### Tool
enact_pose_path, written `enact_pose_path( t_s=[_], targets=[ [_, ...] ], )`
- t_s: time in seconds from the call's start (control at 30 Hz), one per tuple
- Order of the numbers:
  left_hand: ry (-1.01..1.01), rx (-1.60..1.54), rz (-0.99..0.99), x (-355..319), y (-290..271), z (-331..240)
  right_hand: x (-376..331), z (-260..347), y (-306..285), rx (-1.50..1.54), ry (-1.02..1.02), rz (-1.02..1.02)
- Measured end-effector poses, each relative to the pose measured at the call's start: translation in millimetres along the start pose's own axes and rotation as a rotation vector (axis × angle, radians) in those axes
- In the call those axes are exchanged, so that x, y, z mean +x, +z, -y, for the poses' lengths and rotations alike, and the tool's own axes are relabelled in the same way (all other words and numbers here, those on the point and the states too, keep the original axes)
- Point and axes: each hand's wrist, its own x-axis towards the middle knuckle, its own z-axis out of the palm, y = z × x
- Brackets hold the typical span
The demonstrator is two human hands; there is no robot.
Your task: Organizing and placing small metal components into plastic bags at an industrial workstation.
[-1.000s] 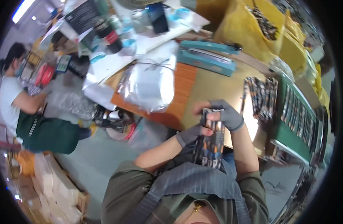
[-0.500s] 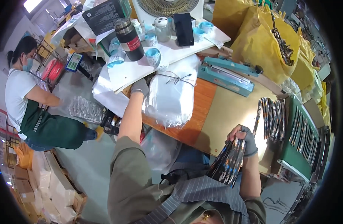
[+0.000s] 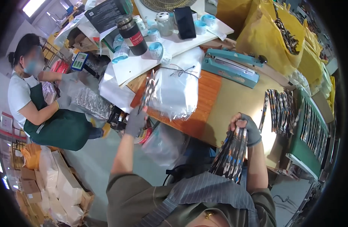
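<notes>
My left hand (image 3: pixel 135 122), in a grey fingerless glove, grips a few narrow dark strips (image 3: pixel 148 90) with a light and orange pattern. They point up and away, beside a tied stack of clear plastic bags (image 3: pixel 177 92). My right hand (image 3: pixel 250 129), gloved alike, is closed round the top of a fanned bunch of similar strips (image 3: pixel 230 157), which hangs down in front of my apron. To its right, a row of the same strips (image 3: pixel 280 111) lies on the table, and more lie on a green conveyor belt (image 3: pixel 307 159).
A teal heat sealer (image 3: pixel 231 71) stands behind the tabletop (image 3: pixel 215 121). A white board (image 3: pixel 143 70) carries a thermos (image 3: pixel 132 38), a phone (image 3: pixel 185 23) and label rolls (image 3: pixel 156 50). Yellow sacks (image 3: pixel 257 49) stand at the back right. A co-worker (image 3: pixel 39 102) is at the left.
My left hand has come back toward me from beneath the white board's edge and now holds a few strips. The right hand keeps its bunch. The co-worker has raised one arm.
</notes>
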Motion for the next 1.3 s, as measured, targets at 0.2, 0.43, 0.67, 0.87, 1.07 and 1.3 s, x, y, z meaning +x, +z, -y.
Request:
enact_pose_path(
  t_s=[0.2,0.43,0.67,0.87,1.07,1.3],
  targets=[
    [-0.059,-0.386,0.271,-98.4,76.3,-4.5,1.9,10.8,24.2,-0.199,0.075,0.100],
    [0.340,-0.049,0.447,-144.1,174.0,-11.1,-12.5,11.3,16.6,-0.244,-0.203,0.115],
    [0.749,0.168,0.474,-147.5,214.8,-8.1,-42.4,0.8,-29.9,0.054,-0.141,0.012],
    [1.032,0.712,-0.360,40.3,124.6,-6.2,-44.6,-9.0,-37.2,0.176,-0.099,-0.039],
    [0.611,0.558,0.274,69.0,93.4,-31.4,-32.5,-13.7,-40.8,0.142,-0.039,-0.060],
    [0.800,0.269,0.127,-72.9,206.8,-56.6,-9.6,-10.7,2.1,0.007,-0.093,0.043]
  ],
)
